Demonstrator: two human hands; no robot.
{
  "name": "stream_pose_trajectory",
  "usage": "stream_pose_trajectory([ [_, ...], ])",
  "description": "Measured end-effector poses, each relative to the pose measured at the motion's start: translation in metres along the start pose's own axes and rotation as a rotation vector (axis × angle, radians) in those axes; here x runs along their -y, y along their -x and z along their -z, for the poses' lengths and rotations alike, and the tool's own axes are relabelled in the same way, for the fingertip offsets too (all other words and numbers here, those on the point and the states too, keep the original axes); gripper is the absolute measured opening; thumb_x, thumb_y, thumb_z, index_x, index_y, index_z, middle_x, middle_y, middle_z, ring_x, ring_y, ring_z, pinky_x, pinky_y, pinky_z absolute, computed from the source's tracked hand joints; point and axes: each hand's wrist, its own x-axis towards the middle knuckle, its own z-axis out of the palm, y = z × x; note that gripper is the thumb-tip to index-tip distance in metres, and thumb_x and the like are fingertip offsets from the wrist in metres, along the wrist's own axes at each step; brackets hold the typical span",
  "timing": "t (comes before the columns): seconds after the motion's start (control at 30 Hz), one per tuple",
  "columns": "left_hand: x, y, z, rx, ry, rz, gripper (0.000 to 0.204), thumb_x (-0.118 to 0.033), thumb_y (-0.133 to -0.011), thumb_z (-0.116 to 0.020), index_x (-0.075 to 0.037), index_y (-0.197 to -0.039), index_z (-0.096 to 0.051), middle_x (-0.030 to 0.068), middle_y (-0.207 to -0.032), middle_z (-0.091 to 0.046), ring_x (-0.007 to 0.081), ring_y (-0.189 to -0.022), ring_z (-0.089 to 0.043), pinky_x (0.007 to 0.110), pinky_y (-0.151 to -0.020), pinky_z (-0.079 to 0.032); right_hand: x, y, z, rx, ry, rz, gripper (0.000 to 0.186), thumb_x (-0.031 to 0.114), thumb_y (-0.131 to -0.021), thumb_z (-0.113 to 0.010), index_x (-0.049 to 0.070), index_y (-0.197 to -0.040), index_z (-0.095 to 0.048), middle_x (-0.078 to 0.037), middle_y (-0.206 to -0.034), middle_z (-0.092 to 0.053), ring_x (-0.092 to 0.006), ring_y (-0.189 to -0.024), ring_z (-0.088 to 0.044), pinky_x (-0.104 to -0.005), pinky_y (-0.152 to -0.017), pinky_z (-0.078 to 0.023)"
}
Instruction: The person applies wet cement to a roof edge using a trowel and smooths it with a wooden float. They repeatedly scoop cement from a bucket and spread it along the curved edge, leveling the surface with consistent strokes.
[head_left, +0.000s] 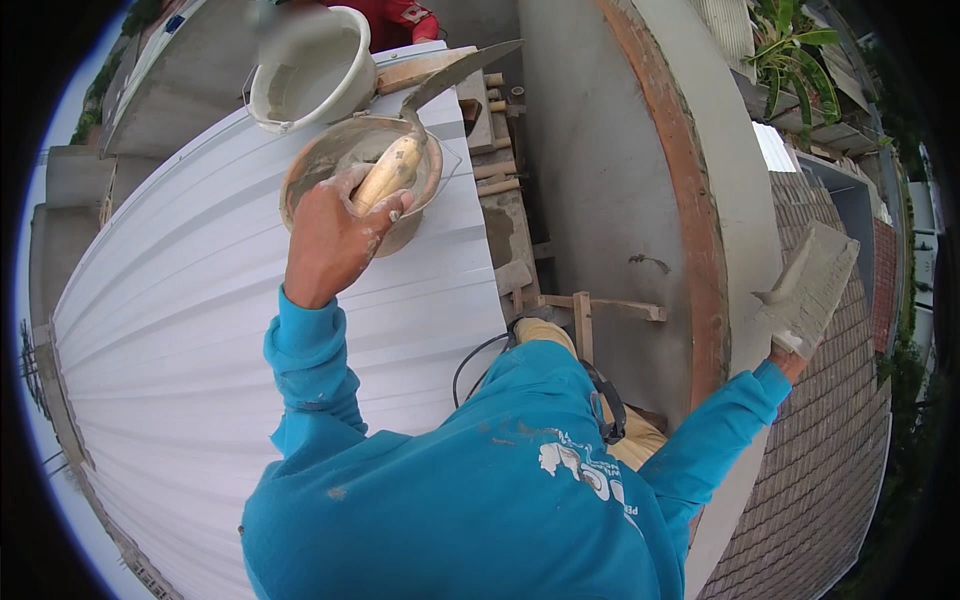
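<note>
My left hand [332, 232] grips a trowel by its thick wooden handle [388, 176]. The trowel's narrow grey blade [455, 78] points up and to the right. Both are over a mortar-smeared bucket [433, 185], which has grey mix inside and a thin wire handle. Far out to the right, my right hand [788, 362] holds a rectangular plastering float [818, 285] coated with wet grey mortar. A lump of mortar sticks out from its left side. Most of the right hand's fingers are hidden behind the float.
White ribbed metal roofing [200, 320] spreads on the left. A larger white bucket [362, 75] sits beyond, near a person in red [400, 22]. A smooth grey curved wall [600, 180] with a brownish edge [690, 200] stands right of me. Wooden pieces [585, 325] lie in the gap.
</note>
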Motion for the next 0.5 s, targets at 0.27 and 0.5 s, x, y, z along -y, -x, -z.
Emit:
stream_pose_trajectory([
  [0.27,-0.01,0.031,0.095,-0.062,-0.659,0.171,0.039,-0.024,-0.072,-0.081,-0.01,-0.108,-0.074,0.0126,-0.081,-0.072,0.0244,-0.071,-0.069,0.036,-0.068,-0.052,0.002,-0.02,-0.021,-0.019,-0.056,-0.021,0.065,0.036,-0.08,-0.073,0.001,-0.129,-0.05,-0.012,-0.117,-0.059,-0.0208,-0.104,-0.06,-0.0342,-0.085,-0.05],
  [0.5,0.026,0.011,0.075,0.024,-0.766,0.232,0.031,-0.027,-0.068,-0.083,-0.017,-0.097,-0.078,0.0079,-0.08,-0.073,0.0251,-0.073,-0.069,0.038,-0.069,-0.052,0.0,-0.013,-0.015,-0.031,-0.114,-0.052,0.064,0.035,-0.082,-0.072,0.001,-0.13,-0.049,-0.013,-0.118,-0.058,-0.021,-0.104,-0.06,-0.0342,-0.085,-0.05],
])
